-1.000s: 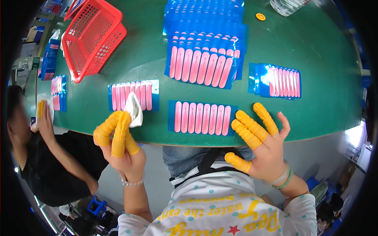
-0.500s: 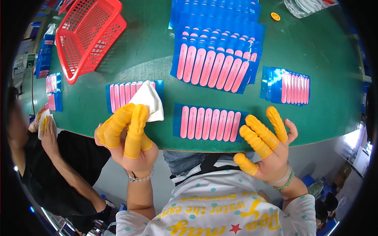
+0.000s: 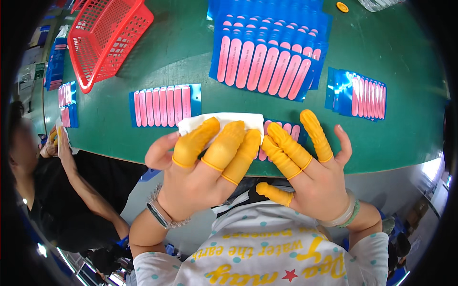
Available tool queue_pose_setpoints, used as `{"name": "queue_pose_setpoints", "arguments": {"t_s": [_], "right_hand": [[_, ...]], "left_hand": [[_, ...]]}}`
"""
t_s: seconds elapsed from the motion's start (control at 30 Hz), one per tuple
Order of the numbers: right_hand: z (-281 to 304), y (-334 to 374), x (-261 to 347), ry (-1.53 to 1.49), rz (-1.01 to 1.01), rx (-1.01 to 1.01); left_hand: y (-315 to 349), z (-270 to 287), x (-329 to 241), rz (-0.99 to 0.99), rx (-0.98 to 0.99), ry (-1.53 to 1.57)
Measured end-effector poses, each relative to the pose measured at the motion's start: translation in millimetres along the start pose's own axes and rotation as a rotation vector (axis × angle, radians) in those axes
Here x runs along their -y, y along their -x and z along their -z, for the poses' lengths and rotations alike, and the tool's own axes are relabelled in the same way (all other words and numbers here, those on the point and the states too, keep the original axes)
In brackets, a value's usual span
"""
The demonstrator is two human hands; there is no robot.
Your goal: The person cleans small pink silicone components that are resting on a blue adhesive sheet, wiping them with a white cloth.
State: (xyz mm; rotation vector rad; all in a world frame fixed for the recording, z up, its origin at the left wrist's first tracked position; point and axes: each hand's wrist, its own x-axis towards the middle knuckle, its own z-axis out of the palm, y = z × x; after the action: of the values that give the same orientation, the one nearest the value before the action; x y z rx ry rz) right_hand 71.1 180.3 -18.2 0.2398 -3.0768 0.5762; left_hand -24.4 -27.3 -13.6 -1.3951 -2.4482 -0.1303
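Note:
My left hand (image 3: 205,167), with yellow finger cots on several fingers, bears down on a folded white cloth (image 3: 224,117). The cloth lies across a blue sheet of pink rounded strips that look like nail files (image 3: 292,131), hiding most of it. At that sheet's right part rests my right hand (image 3: 310,176), its fingers spread and also in yellow cots, the thumb held apart nearer to me. Left of the cloth lies another such blue sheet (image 3: 195,97) with a row of pink strips.
Beyond my hands is a big overlapping pile of blue sheets (image 3: 310,81) with pink strips. A smaller stack (image 3: 336,93) lies to the right. A red perforated basket (image 3: 86,76) stands far left on the green table (image 3: 396,109). At the left, a co-worker's hand (image 3: 67,152) holds a white cloth.
My left hand has moved right with the cloth, from the left sheet onto the middle one, and its fingers have flattened. My right hand has shifted slightly left, over the middle sheet.

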Motion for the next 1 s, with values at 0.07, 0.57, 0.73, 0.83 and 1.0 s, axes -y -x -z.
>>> {"name": "queue_pose_setpoints", "arguments": {"t_s": [0.07, 0.57, 0.73, 0.83, 1.0], "right_hand": [[-0.9, 0.2, 0.5, 0.002, 0.005, -0.012], [-3.5, -2.3, 2.3, 0.000, -0.017, 0.002], [-0.2, -1.3, 4.7, 0.010, -0.009, 0.000], [-0.7, -1.7, 4.4, 0.018, -0.005, 0.001], [-4.8, -2.5, 3.2, 0.014, -0.008, -0.013]], "left_hand": [[7.1, 7.2, -0.9, -0.018, 0.055, 0.080], [22.2, 7.6, -3.5, -0.101, 0.021, 0.003], [-4.8, -1.7, 1.8, -0.035, -0.010, 0.049], [-12.2, -8.4, 5.3, -0.024, -0.052, 0.079], [16.5, 1.6, 20.5, 0.144, -0.183, 0.057]]}}
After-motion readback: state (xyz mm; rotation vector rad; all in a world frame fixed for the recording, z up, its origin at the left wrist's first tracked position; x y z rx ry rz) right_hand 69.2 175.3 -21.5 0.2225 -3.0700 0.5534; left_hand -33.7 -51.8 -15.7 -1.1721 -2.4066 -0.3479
